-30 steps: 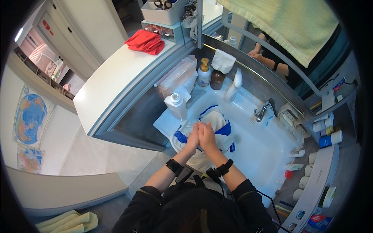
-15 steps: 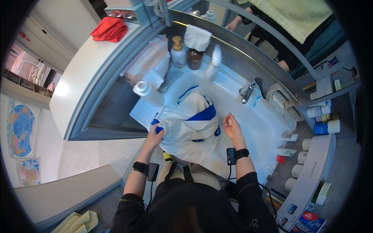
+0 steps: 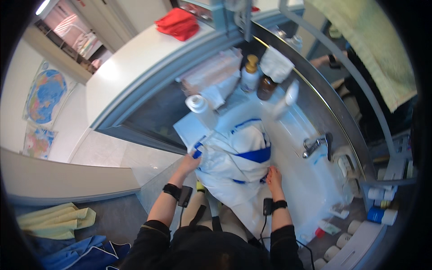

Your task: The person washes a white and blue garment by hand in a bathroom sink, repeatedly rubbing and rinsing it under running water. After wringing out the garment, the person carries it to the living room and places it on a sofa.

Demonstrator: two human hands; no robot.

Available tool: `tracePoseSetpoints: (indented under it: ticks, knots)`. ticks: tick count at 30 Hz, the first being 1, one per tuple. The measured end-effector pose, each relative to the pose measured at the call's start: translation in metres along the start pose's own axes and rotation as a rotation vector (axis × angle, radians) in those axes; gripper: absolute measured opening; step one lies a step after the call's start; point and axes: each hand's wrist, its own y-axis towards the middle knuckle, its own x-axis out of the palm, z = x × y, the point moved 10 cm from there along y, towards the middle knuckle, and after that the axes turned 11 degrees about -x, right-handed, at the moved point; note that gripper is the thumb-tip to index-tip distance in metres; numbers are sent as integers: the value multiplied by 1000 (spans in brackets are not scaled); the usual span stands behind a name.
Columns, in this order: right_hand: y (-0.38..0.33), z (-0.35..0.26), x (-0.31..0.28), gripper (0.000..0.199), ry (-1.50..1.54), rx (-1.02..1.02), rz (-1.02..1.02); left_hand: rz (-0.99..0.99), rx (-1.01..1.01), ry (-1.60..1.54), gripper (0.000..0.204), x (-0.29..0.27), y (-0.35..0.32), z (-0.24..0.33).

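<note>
A white garment with blue panels and blue trim (image 3: 234, 157) is bunched over the near left part of the white washbasin (image 3: 294, 198), its lower end hanging over the front rim. My left hand (image 3: 189, 164) grips its left edge by a blue trimmed part, fingers closed. At the right side, my right hand (image 3: 273, 177) is closed with curled fingers against the blue trim; the fingertips are partly hidden. Just beyond the left edge stands an uncapped-looking white bottle (image 3: 202, 110). Each wrist wears a black strap with a small box.
Along the back rim stand a pump bottle (image 3: 249, 76), a brown bottle (image 3: 266, 87) under a white cloth (image 3: 276, 64), and a slim white bottle (image 3: 286, 100). The faucet (image 3: 317, 145) rises at the right. A red cloth (image 3: 177, 24) lies on the counter; toiletries line the right side.
My right hand has come in to the garment's right edge from a spot apart from it. The left hand keeps its hold. The whole view has turned, showing more floor at lower left.
</note>
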Motion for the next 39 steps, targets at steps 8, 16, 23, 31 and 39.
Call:
tracePoseSetpoints:
  ticks: [8, 16, 23, 31, 39]
  knots:
    - [-93, -78, 262, 32, -6, -356, -218, -158, 321, -377, 40, 42, -58, 94]
    - [-124, -76, 302, 48, -284, -725, -398, -439, 3, -765, 57, 91, -63, 100]
    - [-152, -111, 320, 44, -493, -1041, -439, -608, 26, -921, 51, 82, -67, 115]
    - [-143, -126, 332, 44, -873, -945, -428, -788, -256, -1179, 39, 92, -90, 104]
    - [-136, -119, 348, 46, -781, -865, -506, -876, -104, -1286, 35, 85, -84, 119]
